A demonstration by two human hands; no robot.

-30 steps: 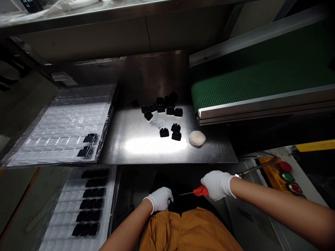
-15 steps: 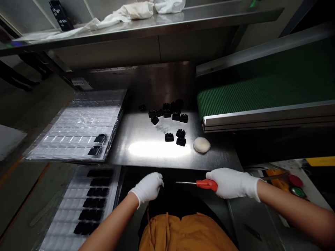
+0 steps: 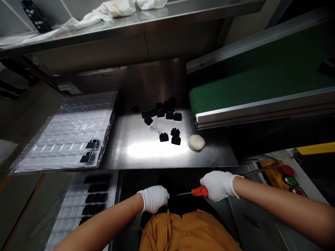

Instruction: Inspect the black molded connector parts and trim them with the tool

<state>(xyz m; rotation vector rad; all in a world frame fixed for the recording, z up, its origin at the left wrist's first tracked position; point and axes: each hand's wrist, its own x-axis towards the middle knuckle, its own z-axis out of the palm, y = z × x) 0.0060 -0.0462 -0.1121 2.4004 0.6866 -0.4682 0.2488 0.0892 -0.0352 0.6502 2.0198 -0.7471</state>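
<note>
My right hand (image 3: 218,185), in a white glove, is closed round the red handle of a tool (image 3: 200,191) whose thin metal shaft points left. My left hand (image 3: 154,198), gloved in white too, is closed just left of the shaft's tip, over my lap; whatever its fingers hold is hidden. Beyond my hands, several small black blocks (image 3: 163,137) lie on the metal table (image 3: 146,160). A round cream pad (image 3: 196,142) rests near the table's front right. To the left, a clear plastic tray (image 3: 75,122) holds two black pieces (image 3: 92,144) at its right side.
A green ribbed conveyor (image 3: 235,83) with a metal side rail runs at the right. Below left is another tray (image 3: 65,216) with rows of black pieces. A metal shelf (image 3: 183,15) crosses the back. Push buttons (image 3: 290,180) sit at the lower right.
The view has shifted somewhat. My left hand has moved right and closer to my body. My right hand and the tool have come nearer to it. A dark object now shows on the conveyor's far right.
</note>
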